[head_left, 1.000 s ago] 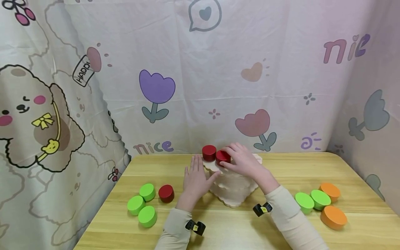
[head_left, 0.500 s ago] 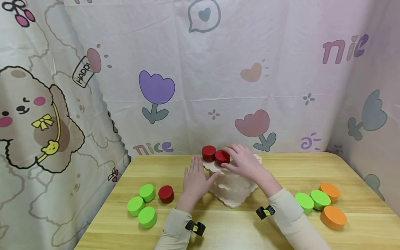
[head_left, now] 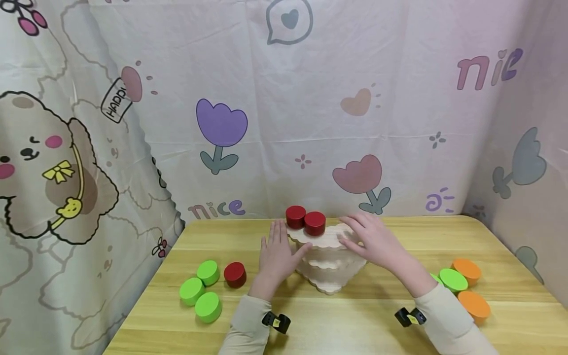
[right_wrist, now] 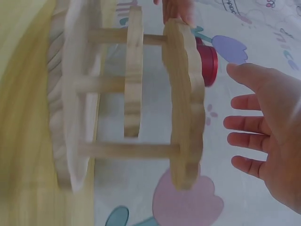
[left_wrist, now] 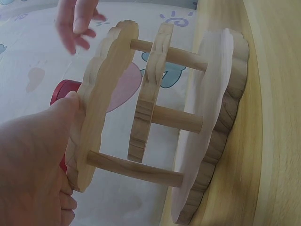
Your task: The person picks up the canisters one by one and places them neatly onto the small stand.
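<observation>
A pale wooden tiered stand (head_left: pixel 330 239) with scalloped boards joined by round posts stands on the table. On the left part of its top board sit two red round blocks (head_left: pixel 315 223), side by side. My left hand (head_left: pixel 277 259) lies along the stand's left side with fingers straight. In the left wrist view its thumb (left_wrist: pixel 69 101) touches the top board's edge. My right hand (head_left: pixel 377 241) is spread at the right side of the top board and holds nothing. The right wrist view shows a gap between its fingers (right_wrist: pixel 247 123) and the red block (right_wrist: pixel 209 66).
Several green round blocks (head_left: pixel 208 306) and one red block (head_left: pixel 235 274) lie on the table (head_left: pixel 337 325) at left. At right are green blocks (head_left: pixel 453 280) and orange blocks (head_left: pixel 474 305), partly behind my right sleeve. A printed cloth (head_left: pixel 284 108) hangs behind the table.
My right hand has let go of the front red block and moved right, away from it. That block shifted slightly left against the other before the release. My left hand stays in place.
</observation>
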`<state>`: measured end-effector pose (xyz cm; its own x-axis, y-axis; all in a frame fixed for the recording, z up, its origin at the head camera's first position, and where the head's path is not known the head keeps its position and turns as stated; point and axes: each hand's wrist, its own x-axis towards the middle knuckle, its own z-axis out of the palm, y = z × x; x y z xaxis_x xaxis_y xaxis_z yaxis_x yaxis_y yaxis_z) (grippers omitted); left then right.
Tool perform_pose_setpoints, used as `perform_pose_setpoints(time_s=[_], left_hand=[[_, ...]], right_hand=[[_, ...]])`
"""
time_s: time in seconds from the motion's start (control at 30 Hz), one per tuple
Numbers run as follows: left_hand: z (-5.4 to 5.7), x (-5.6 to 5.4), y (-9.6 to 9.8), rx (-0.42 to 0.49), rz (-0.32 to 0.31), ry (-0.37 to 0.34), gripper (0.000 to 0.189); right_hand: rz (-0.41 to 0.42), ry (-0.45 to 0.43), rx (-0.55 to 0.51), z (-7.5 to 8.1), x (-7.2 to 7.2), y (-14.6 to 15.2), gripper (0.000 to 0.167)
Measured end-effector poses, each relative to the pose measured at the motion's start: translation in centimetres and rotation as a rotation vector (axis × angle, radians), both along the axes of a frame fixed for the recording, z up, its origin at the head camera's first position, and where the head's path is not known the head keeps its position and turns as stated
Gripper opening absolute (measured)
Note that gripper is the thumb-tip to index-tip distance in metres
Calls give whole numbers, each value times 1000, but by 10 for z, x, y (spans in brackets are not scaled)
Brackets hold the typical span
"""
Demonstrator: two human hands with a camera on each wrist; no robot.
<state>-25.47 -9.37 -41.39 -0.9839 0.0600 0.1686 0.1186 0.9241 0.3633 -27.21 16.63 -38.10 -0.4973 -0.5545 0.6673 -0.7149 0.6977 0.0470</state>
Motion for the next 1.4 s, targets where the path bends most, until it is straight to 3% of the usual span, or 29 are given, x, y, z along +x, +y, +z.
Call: perform_pose_setpoints(time_s=[0.2,0.4,0.57,0.83,1.03,1.4], left_hand=[[0,-1,0,-14,0,6,108],[-1,-1,0,-18,6,-2,109],[0,0,0,-16,8,-3,108],[-1,-1,0,-24,7,3,108],[-3,-1,1,-21,9,16,108],[-1,-1,1,-26,10,10,107]], right_hand=[[-1,65,-20,-9,12,26,49],[-38,70,-20,-17,30,50,55],[-101,12,-3,-19,45,68,46],[-193,-67,21,-27,64,96,50],[-282,-175,14,-36,73,116,50],[-328,-190,44,-52,80,143,54]])
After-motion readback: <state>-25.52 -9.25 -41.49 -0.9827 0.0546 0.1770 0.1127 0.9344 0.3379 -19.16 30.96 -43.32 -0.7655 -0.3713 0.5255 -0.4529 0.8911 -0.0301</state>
